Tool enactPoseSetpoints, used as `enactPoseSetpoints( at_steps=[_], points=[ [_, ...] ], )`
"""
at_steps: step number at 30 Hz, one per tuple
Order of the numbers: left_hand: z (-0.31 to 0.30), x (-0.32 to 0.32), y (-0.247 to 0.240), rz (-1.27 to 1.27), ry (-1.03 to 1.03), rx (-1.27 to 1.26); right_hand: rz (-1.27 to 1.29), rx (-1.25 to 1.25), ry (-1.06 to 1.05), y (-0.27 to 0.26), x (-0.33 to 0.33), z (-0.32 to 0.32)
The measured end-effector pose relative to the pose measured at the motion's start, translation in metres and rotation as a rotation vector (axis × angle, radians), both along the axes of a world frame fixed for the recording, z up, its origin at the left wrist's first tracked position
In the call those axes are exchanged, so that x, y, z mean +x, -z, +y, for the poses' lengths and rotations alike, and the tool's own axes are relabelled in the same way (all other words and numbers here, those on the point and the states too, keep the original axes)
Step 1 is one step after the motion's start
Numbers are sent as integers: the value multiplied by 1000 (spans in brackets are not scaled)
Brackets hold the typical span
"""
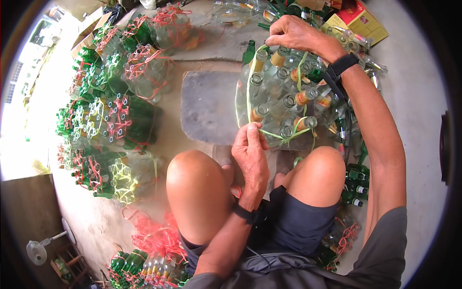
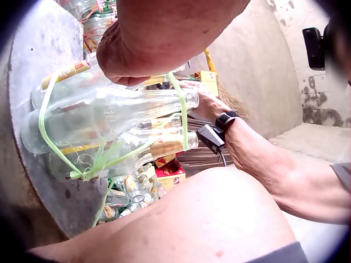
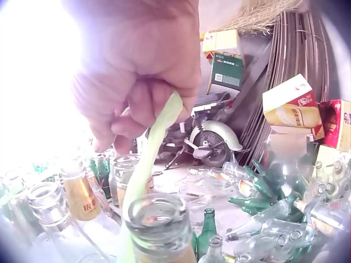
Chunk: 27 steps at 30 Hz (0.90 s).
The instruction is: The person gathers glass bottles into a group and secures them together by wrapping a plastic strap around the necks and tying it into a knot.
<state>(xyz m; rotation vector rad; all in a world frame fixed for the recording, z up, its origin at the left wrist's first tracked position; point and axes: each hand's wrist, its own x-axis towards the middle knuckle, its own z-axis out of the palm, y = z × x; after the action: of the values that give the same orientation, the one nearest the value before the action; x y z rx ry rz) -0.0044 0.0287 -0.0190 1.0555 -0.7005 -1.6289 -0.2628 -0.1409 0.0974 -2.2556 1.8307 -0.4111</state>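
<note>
Clear glass bottles [image 1: 283, 102] stand upright in a tight group before the knees, a pale green strap [image 1: 249, 91] around them. My left hand [image 1: 252, 156] pinches the strap at the group's near left edge. At the far edge, my right hand [image 1: 301, 36] grips another part of it with curled fingers. In the right wrist view the strap [image 3: 153, 142] runs from the right hand's fingers [image 3: 143, 104] down beside a bottle neck [image 3: 159, 219]. A frayed green knot [image 2: 90, 164] shows at the bundle's side in the left wrist view.
A grey slab [image 1: 209, 106] lies left of the bundle. Strapped bottle bundles [image 1: 101, 118] line the far left. Loose bottles [image 3: 274, 219] and cartons [image 3: 293, 107] lie beyond and to the right. Red plastic strapping [image 1: 156, 231] is heaped at lower left, near a fan [image 1: 37, 251].
</note>
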Motion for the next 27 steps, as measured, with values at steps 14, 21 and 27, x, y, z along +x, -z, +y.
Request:
enactPoseSetpoints(
  at_steps=[14, 21, 27],
  points=[
    [-2, 1, -6, -8, 15, -30, -87, 84, 79, 15, -41, 6],
    [-2, 0, -5, -6, 10, -29, -97, 118, 208, 35, -46, 11],
    [-2, 0, -5, -17, 13, -32, -250, 244, 358, 24, -40, 27]
  ],
)
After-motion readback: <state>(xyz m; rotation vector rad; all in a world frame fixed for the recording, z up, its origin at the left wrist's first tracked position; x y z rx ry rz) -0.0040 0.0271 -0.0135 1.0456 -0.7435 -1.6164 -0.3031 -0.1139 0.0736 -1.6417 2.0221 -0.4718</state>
